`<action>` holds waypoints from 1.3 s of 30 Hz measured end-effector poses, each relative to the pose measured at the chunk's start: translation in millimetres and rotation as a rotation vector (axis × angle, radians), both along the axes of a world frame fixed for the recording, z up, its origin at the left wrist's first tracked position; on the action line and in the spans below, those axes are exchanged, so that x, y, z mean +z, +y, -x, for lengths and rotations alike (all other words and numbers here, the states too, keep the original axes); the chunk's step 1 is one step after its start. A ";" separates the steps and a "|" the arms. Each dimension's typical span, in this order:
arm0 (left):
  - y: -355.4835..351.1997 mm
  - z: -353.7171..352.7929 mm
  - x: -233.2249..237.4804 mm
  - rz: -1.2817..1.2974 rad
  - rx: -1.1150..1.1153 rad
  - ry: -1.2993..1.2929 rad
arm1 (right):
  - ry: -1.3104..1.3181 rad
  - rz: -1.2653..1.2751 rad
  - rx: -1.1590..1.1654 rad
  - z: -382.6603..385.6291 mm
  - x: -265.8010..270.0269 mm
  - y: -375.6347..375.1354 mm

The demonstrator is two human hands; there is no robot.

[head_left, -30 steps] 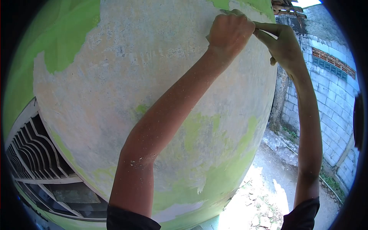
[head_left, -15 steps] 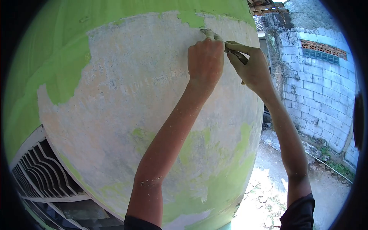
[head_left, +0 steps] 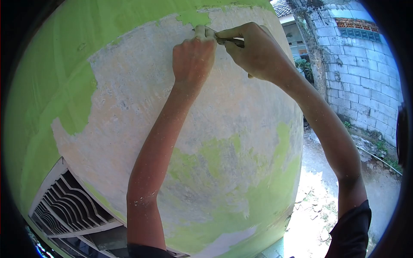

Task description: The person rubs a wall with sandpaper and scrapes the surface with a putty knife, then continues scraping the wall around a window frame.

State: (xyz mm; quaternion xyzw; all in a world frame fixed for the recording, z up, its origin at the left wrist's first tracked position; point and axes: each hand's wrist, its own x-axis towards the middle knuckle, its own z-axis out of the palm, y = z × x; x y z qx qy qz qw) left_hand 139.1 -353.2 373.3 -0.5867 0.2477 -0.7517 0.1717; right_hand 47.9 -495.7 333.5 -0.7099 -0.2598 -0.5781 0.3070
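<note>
My right hand is closed round the dark handle of a scraper, held against the upper part of a wall. My left hand is closed at the blade end, its fingers pressing there and hiding most of the blade. Just above the fingers, a ragged tongue of green paint hangs down from the painted band. Around both hands the wall is bare, pale grey and beige. Specks of debris dot both forearms.
A barred window vent sits at lower left. Green paint patches cover the lower wall. On the right are a block wall, a thin pipe and sunlit ground with rubble.
Both hands and the scraper have shifted left and slightly up in view, to just under the green tongue. The view has also shifted, showing more of the yard behind the wall's right edge.
</note>
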 end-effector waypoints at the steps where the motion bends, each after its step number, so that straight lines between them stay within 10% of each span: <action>1: 0.8 -2.5 0.8 -0.039 -0.011 -0.053 | 0.132 -0.039 0.028 4.9 0.4 1.4; 39: -16.6 -4.3 11.6 0.107 -0.051 0.000 | 0.089 -0.005 -0.121 -4.7 30.2 -6.6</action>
